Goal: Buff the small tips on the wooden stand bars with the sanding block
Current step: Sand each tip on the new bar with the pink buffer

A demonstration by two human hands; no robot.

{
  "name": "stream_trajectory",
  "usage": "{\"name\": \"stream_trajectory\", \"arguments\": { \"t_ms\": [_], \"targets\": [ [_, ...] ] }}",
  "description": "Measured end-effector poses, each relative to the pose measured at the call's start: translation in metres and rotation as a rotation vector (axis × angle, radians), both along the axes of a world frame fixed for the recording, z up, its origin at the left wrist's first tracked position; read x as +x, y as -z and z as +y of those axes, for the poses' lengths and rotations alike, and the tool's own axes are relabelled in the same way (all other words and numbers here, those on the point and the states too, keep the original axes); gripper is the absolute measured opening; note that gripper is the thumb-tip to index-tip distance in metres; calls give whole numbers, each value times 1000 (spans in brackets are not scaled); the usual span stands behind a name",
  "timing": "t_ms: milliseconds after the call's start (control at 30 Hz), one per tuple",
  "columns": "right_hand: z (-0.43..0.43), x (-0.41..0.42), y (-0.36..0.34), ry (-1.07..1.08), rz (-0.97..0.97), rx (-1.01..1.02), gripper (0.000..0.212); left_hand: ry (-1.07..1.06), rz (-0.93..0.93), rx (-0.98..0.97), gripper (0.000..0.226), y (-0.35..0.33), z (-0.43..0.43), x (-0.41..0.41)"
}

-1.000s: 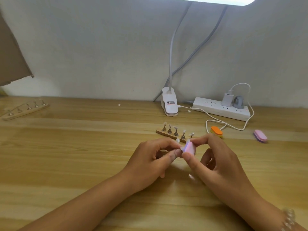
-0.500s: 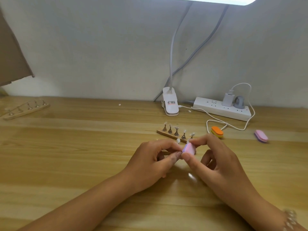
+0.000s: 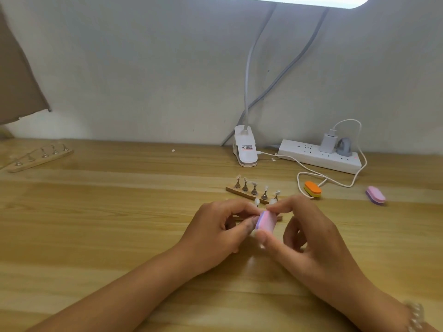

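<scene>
Right hand (image 3: 311, 238) pinches the light, probably soft sanding block (image 3: 265, 220) endwise; left hand (image 3: 215, 231) pinches a fragile tip, mostly hidden

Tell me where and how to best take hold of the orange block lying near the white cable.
Pinch the orange block across its two long sides, at the middle, coming down from above. It lies flat, so only top and sides are free; its rounded ends would likely slip, and the white cable runs close behind.
</scene>
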State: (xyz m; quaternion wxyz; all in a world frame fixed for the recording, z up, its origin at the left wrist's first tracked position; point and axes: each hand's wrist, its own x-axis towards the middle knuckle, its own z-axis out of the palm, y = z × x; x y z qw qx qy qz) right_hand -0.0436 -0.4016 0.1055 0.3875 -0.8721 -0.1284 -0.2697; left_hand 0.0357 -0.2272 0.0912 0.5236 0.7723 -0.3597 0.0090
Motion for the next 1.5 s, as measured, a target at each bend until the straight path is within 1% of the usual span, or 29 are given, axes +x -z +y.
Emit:
{"name": "stream_trajectory", "arguments": {
  "t_ms": [67,100,200,267,333,400,433,467,533,600,667,767,833,867,967,1033,1100,1133,1167,1233,1333,1433,1500],
  "targets": [
    [-5,4,-1,63,58,91,35,-3,-16,2,10,0,0,-1],
    [-6,5,-1,85,61,96,36,-2,-26,9,11,-1,-1,-2],
    [-3,1,0,35,2,-27,32,-1,-40,26,12,-2,-1,-4],
    [0,-1,1,-30,10,-54,32,-6,-67,42,13,-3,-1,-4],
    [-1,1,-1,-15,50,19,33,-17,-72,46,11,-4,-1,-4],
    [-5,5,-1,41,70,118,36,-26,-78,40,6,-3,-1,-3],
    [-6,6,-1,71,66,134,38,-29,-86,41,6,-3,-1,-4],
    [-6,5,-1,88,47,111,38,-31,-88,39,9,-3,-1,-4],
    [-1,2,0,53,-10,5,33,-38,-69,19,16,-3,-1,-4],
    [1,1,2,8,-7,-40,31,-52,-52,14,14,-3,-1,-3],
    [-3,4,1,48,70,72,32,-48,-51,5,9,-3,-1,-3],
    [-12,10,0,107,195,318,42,-1,-33,-27,7,-2,-1,-5],
    [-12,11,0,94,226,427,47,2,-27,-35,9,-2,-1,-5],
    [-11,11,2,78,225,451,43,-2,-32,-32,10,-2,-1,-5],
    [-12,11,5,65,203,389,14,-3,-66,-3,13,-1,-1,-6],
    [-13,9,6,50,172,269,7,1,-101,11,13,-1,-1,-7],
    [-9,6,5,13,130,129,10,1,-120,7,12,-1,-2,-7],
    [-7,4,5,-2,112,66,16,-9,-127,0,13,-2,-2,-7],
    [-5,3,4,-9,92,14,22,-21,-131,-4,12,-2,-2,-7],
    [-4,2,3,1,40,-52,24,-38,-144,12,7,-3,-2,-8],
    [-5,3,1,19,10,-38,22,-88,-212,55,10,-5,-4,-11],
    [-6,3,0,39,0,18,26,-298,-319,93,24,-7,-3,-11],
    [-7,4,0,57,3,25,24,-431,-298,136,35,-8,0,-6]
  ]
}}
